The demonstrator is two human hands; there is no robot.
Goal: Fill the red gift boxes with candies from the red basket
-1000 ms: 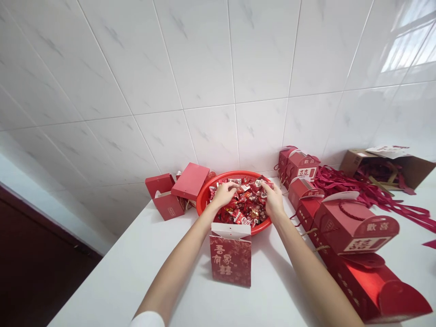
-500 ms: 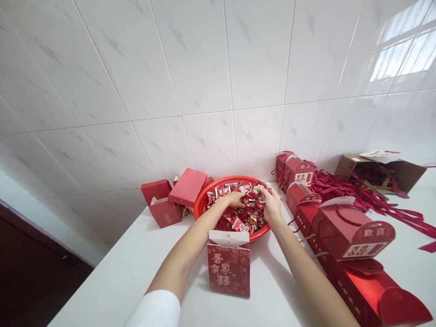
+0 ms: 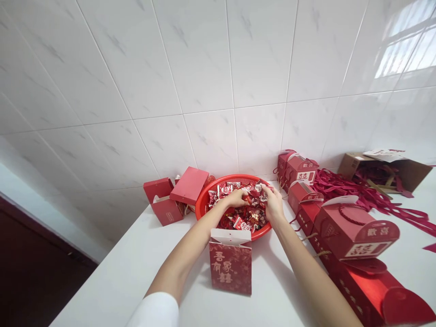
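Both of my hands reach into a red plastic basket (image 3: 200, 205) filled with wrapped candies (image 3: 242, 223). My left hand (image 3: 235, 199) has its fingers curled over a red-wrapped candy near the middle of the pile. At the basket's right side, my right hand (image 3: 273, 203) is closed around wrapped candies, with red and white wrappers showing by its fingertips. In front of the basket, between my forearms, stands an upright dark red gift box (image 3: 230, 268) with pale lettering and its white-lined top flap raised.
Red gift boxes with handles (image 3: 354, 229) line the right side of the white table (image 3: 136, 263). Crimson ribbons (image 3: 357, 193) lie behind them, beside a cardboard box (image 3: 413, 175). More red boxes (image 3: 166, 211) stand left of the basket, near the tiled wall (image 3: 207, 136).
My left hand has curled its fingers round a candy and shifted slightly. My right hand stays over the candies at the basket's right. The view has moved a little.
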